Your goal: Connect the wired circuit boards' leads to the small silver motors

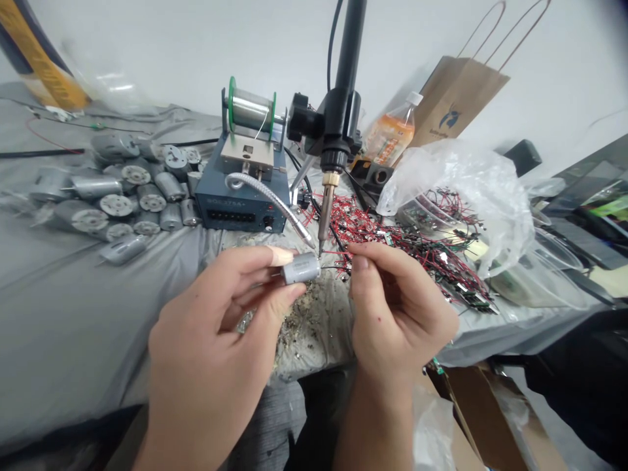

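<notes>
Between the thumb and fingers of my left hand (pixel 220 327) is a small silver electric motor (pixel 301 268), lying on its side with its end turned to the right. My right hand (pixel 392 307) pinches a thin red wire (pixel 336 252), whose free end reaches the motor's end. A black wire also runs from there towards my right fingers. The tip of an upright soldering iron (pixel 326 212), clamped in a black holder (pixel 338 124), is at the spot where the red wire meets the motor. The curved metal solder feed tube (pixel 275 196) ends just beside that tip.
Behind my hands stands a blue solder feeder (pixel 240 208) carrying a solder spool (pixel 252 112). Many motors (pixel 118 204) are piled at the left. Red and black wires (pixel 422 252), a plastic bag (pixel 456 190), an orange drink bottle (pixel 392 131) and a paper bag (pixel 454 98) are at the right.
</notes>
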`<state>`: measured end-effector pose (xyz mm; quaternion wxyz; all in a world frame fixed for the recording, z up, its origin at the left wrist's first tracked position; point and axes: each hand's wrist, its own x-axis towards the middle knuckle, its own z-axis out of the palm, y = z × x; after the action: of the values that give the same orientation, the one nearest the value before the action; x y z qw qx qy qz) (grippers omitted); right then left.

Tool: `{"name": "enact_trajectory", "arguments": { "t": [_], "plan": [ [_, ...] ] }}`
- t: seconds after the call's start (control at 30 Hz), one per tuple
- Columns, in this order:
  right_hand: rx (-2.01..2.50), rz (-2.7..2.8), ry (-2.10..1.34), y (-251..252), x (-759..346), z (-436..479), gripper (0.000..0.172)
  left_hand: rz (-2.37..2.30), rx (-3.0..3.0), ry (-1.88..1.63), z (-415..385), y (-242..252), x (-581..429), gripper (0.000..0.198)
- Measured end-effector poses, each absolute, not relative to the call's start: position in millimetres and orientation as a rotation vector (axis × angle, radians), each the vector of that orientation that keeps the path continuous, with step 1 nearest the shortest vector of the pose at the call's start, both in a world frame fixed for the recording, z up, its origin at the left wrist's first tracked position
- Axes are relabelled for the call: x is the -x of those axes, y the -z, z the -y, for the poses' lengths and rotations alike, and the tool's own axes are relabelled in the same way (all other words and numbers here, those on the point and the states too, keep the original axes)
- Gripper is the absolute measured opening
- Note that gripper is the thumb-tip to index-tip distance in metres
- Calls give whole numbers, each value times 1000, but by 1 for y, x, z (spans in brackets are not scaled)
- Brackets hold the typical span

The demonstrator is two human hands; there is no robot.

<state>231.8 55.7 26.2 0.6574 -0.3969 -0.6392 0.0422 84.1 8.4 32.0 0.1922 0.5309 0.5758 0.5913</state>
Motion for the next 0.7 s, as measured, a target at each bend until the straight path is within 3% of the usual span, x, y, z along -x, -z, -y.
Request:
{"name": "enact_trajectory", "arguments": {
  "t": [0.7],
  "plan": [
    [962, 1460, -122, -25, -236, -53, 15, -1686, -1568, -1691, -5, -34, -84, 26]
  ]
}}
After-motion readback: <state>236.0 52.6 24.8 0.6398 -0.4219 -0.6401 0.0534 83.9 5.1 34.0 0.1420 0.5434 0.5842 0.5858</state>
